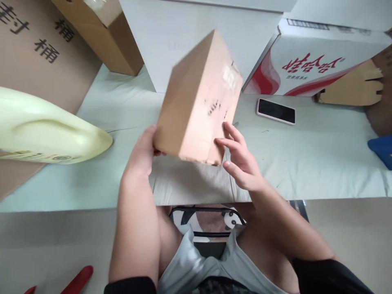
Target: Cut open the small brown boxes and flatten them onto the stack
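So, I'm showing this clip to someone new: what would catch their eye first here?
The brown cardboard box, held up tilted at the centre, is gripped at its lower edge by the left hand, with the right hand resting open fingers against its side. Next come the pale yellow jug at the left and the white carton with red lettering at the upper right.

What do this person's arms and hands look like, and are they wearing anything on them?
Both forearms are bare. The left hand and right hand wear no gloves, and no ring, watch or bracelet shows on the visible parts. Black short sleeves appear only at the bottom edge: the left sleeve and the right sleeve.
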Demonstrator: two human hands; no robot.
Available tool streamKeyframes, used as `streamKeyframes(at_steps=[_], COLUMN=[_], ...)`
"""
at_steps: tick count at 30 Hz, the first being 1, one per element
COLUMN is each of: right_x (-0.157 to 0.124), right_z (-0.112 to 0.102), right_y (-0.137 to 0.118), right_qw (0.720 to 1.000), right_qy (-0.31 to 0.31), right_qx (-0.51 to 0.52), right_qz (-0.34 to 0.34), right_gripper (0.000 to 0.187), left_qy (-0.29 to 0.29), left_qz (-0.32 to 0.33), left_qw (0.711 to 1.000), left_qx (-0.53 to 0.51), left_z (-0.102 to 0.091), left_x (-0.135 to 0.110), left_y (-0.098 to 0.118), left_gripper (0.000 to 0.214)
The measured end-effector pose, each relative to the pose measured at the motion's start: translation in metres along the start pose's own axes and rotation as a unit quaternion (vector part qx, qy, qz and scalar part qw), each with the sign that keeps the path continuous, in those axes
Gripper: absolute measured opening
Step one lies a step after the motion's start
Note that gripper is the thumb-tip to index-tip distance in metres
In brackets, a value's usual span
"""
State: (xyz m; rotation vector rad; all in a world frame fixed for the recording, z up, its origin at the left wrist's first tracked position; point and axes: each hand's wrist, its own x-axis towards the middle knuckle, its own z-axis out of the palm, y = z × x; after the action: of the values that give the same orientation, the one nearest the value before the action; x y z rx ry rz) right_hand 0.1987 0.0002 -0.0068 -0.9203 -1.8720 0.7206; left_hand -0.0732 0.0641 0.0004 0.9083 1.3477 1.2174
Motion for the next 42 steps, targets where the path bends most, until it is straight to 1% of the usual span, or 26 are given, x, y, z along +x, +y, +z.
streamKeyframes(at_steps=[2, 4, 5, 7, 8, 9, 10, 12, 14, 15, 17, 18, 20, 22, 24, 25, 27, 29, 31, 32, 33, 35, 37, 39, 40, 42], right_x=[0.000, 0.000, 0.001, 0.001, 0.001, 0.001, 0.001, 0.000, -0.001, -0.001, -0.001, -0.001, 0.000, 0.000, -0.001, -0.002, -0.004, -0.006, -0.006, -0.006, -0.005, -0.004, -0.004, -0.005, -0.006, -0.007], right_z=[0.000, -0.001, -0.002, -0.003, -0.003, -0.003, -0.002, 0.003, 0.007, 0.009, 0.011, 0.011, 0.011, 0.011, 0.011, 0.011, 0.009, 0.006, 0.004, 0.003, 0.004, 0.006, 0.011, 0.015, 0.017, 0.017], right_y=[0.001, 0.000, -0.001, -0.003, -0.004, -0.004, -0.004, -0.002, 0.000, 0.001, 0.000, -0.001, -0.006, -0.010, -0.014, -0.014, -0.011, -0.002, 0.010, 0.017, 0.024, 0.035, 0.043, 0.046, 0.046, 0.048], right_qw=[1.000, 1.000, 0.999, 0.998, 0.997, 0.997, 0.997, 0.997, 0.996, 0.996, 0.997, 0.998, 0.997, 0.995, 0.992, 0.991, 0.987, 0.988, 0.991, 0.989, 0.984, 0.965, 0.940, 0.919, 0.914, 0.915], right_qy=[0.005, 0.024, 0.038, 0.062, 0.066, 0.065, 0.065, 0.070, 0.076, 0.070, 0.036, 0.018, -0.014, -0.035, -0.054, -0.064, -0.070, -0.035, 0.018, 0.037, 0.040, 0.010, -0.044, -0.085, -0.093, -0.093], right_qx=[0.002, 0.007, 0.011, 0.025, 0.033, 0.038, 0.037, 0.026, 0.021, 0.027, 0.047, 0.058, 0.078, 0.096, 0.112, 0.120, 0.142, 0.141, 0.063, -0.004, -0.077, -0.204, -0.292, -0.340, -0.351, -0.352], right_qz=[0.003, 0.010, 0.012, 0.013, 0.013, 0.015, 0.018, 0.032, 0.044, 0.046, 0.041, 0.034, 0.014, -0.004, -0.015, -0.016, 0.002, 0.057, 0.120, 0.142, 0.153, 0.161, 0.172, 0.180, 0.180, 0.176], right_gripper=[0.051, 0.050, 0.047, 0.041, 0.040, 0.039, 0.037, 0.034, 0.034, 0.035, 0.034, 0.032, 0.027, 0.023, 0.022, 0.024, 0.033, 0.038, 0.034, 0.033, 0.036, 0.048, 0.054, 0.052, 0.050, 0.049], left_qy=[-0.030, -0.090, -0.134, -0.220, -0.247, -0.245, -0.216, -0.111, -0.015, 0.008, 0.007, 0.006, 0.007, 0.031, 0.053, 0.058, 0.055, 0.039, 0.022, 0.014, 0.005, -0.014, -0.036, -0.051, -0.055, -0.056], left_qz=[-0.078, -0.138, -0.173, -0.240, -0.264, -0.269, -0.257, -0.196, -0.105, -0.054, 0.069, 0.137, 0.255, 0.326, 0.342, 0.329, 0.281, 0.234, 0.210, 0.206, 0.203, 0.201, 0.205, 0.211, 0.214, 0.218], left_qw=[0.994, 0.978, 0.963, 0.920, 0.901, 0.894, 0.901, 0.930, 0.952, 0.962, 0.976, 0.977, 0.962, 0.944, 0.938, 0.942, 0.958, 0.971, 0.977, 0.979, 0.979, 0.980, 0.978, 0.976, 0.975, 0.974], left_qx=[0.067, 0.128, 0.158, 0.218, 0.242, 0.260, 0.273, 0.291, 0.286, 0.268, 0.204, 0.165, 0.095, 0.043, 0.009, 0.002, -0.001, 0.001, -0.001, -0.004, -0.006, -0.012, -0.014, -0.017, -0.019, -0.024], left_z=[0.003, 0.003, 0.002, -0.003, -0.005, -0.007, -0.009, -0.010, -0.009, -0.009, -0.006, -0.005, -0.004, -0.004, -0.006, -0.007, -0.008, -0.007, -0.004, -0.001, 0.001, 0.006, 0.010, 0.013, 0.014, 0.013], left_x=[-0.006, -0.012, -0.014, -0.017, -0.017, -0.017, -0.017, -0.016, -0.016, -0.015, -0.014, -0.013, -0.008, -0.001, 0.003, 0.005, 0.004, 0.002, -0.001, -0.002, -0.003, -0.004, -0.005, -0.006, -0.006, -0.006], left_y=[0.007, 0.013, 0.015, 0.017, 0.017, 0.017, 0.016, 0.014, 0.012, 0.010, 0.006, 0.004, 0.000, -0.001, 0.000, 0.001, 0.003, 0.004, 0.005, 0.005, 0.005, 0.006, 0.006, 0.006, 0.005, 0.004], left_gripper=[0.047, 0.044, 0.041, 0.035, 0.034, 0.033, 0.033, 0.034, 0.035, 0.037, 0.043, 0.048, 0.058, 0.066, 0.064, 0.059, 0.048, 0.043, 0.043, 0.044, 0.045, 0.046, 0.045, 0.044, 0.043, 0.041])
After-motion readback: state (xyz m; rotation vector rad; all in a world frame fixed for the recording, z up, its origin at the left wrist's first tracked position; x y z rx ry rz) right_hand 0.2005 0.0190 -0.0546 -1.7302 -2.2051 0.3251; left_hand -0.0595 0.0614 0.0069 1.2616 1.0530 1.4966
